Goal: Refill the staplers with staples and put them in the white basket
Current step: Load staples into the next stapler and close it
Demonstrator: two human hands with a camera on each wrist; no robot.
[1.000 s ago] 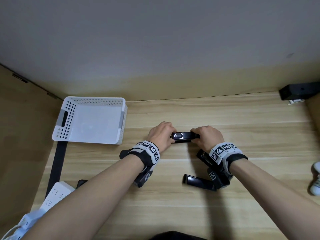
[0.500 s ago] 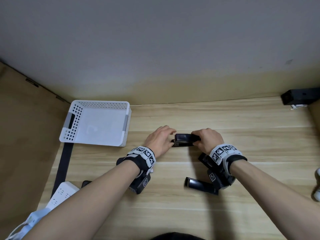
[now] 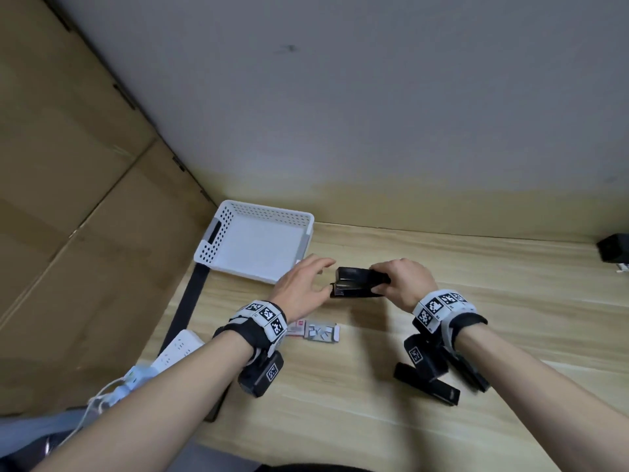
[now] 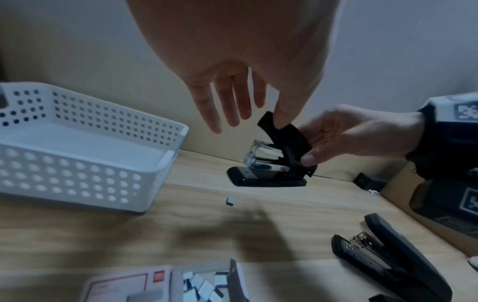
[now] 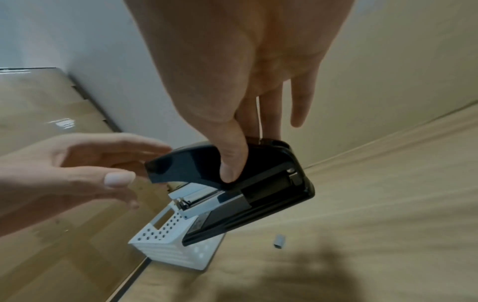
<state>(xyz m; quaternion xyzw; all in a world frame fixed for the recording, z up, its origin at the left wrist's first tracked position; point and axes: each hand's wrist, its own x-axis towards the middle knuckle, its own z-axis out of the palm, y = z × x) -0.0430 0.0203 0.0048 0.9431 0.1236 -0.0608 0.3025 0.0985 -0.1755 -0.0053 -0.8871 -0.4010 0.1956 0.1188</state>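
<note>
**Stapler up, lid ajar**

The right hand (image 3: 405,284) is gripping the small stapler (image 3: 357,282) at its hinge end, thumb on the cover, holding it above the table (image 3: 476,335) beside the basket (image 3: 218,240). The left hand (image 3: 299,287) is hovering spread, fingers straight, thumb nearing the raised cover. A loose staple piece (image 4: 230,201) is lying below. A second stapler (image 4: 388,259) is lying open near the staple box (image 3: 320,332). Risk, as I judge it: the tilted magazine may be spilling staples, or the cover may snap shut on a fingertip.
</note>
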